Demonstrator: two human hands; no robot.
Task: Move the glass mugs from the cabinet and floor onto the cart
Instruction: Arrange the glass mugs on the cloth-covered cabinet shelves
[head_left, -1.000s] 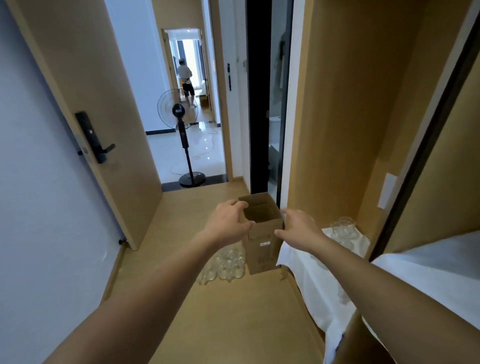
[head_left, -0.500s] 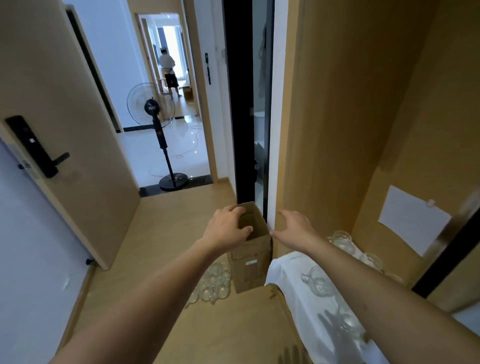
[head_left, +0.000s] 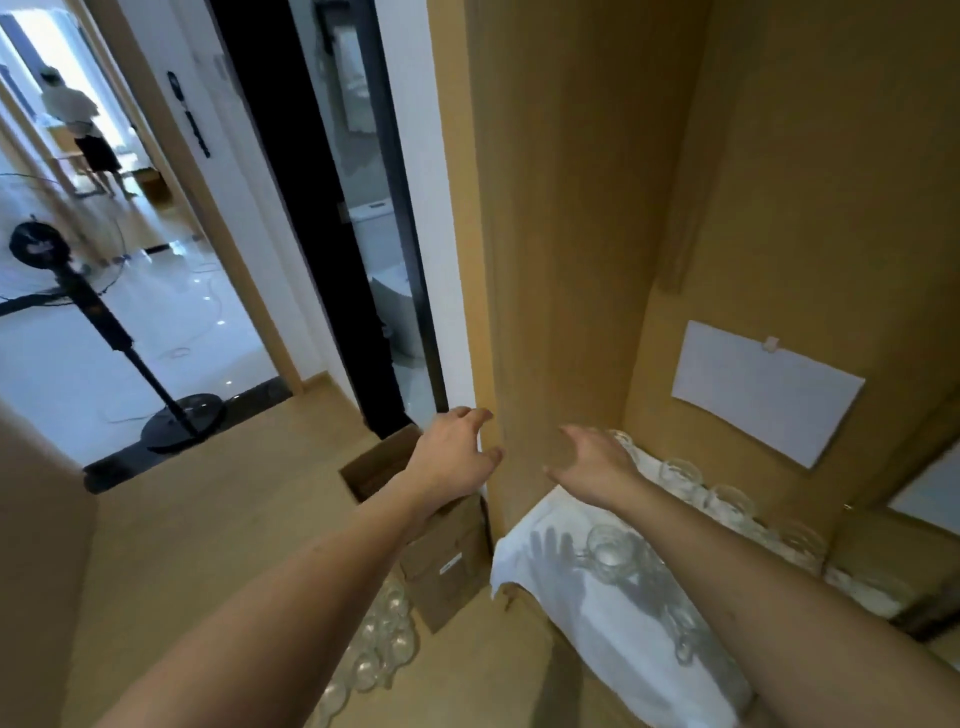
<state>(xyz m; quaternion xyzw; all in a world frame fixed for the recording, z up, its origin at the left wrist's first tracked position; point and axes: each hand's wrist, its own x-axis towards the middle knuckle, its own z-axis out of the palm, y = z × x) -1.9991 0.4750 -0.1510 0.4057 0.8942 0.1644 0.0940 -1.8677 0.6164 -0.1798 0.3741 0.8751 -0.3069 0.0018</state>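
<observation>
Head view | left hand empty, fingers loosely spread above open brown cardboard box | right hand empty, fingers spread over clear glass mugs on white cloth

Daylight glares off glossy hallway floor at left; wood alcove dimmer. Hand shadow falls on white cloth. Motion blur, wide-angle bending at edges.

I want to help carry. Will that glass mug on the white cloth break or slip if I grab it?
The glass mug is clear glass, so it would probably break if dropped. It looks smooth, so maybe slippery. It seems to have a side handle, likely the safest grip.
</observation>
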